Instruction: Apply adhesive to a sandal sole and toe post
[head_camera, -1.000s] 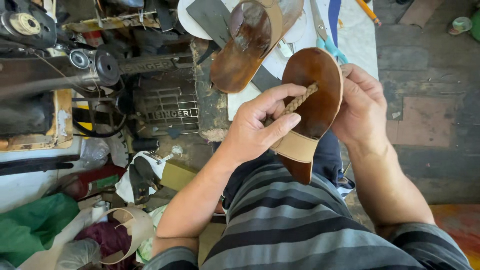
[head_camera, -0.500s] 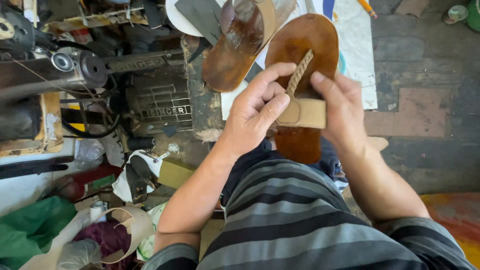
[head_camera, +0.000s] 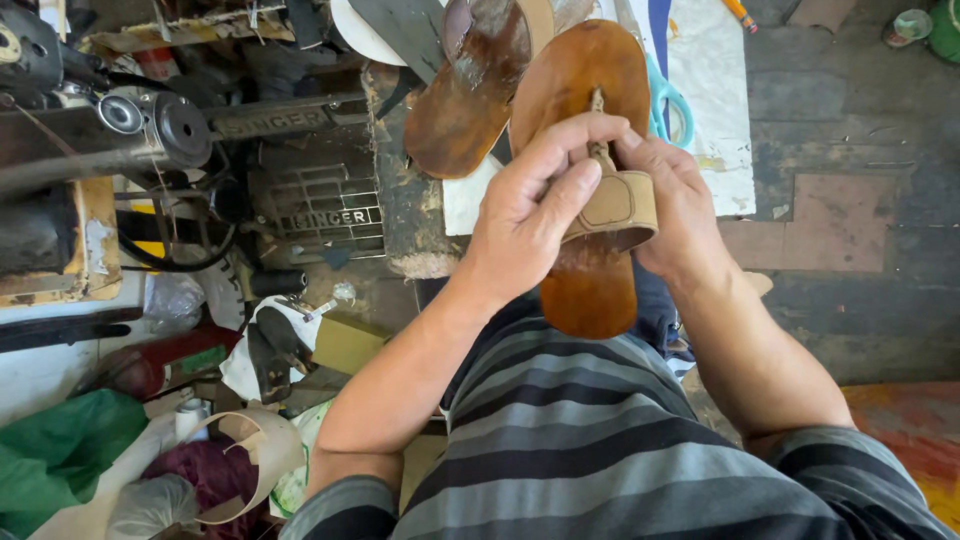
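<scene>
Brown sandal (head_camera: 590, 270) was held lengthwise, near to far | left hand (head_camera: 530, 215) pinched toe strap (head_camera: 598, 130) | right hand (head_camera: 680, 205) gripped tan band (head_camera: 620, 200).

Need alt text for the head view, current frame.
Both bare hands, left hand and right hand, hold a brown leather sandal over the lap, pinching its toe strap. A second sandal, scissors and a sewing machine lie beyond.
</scene>
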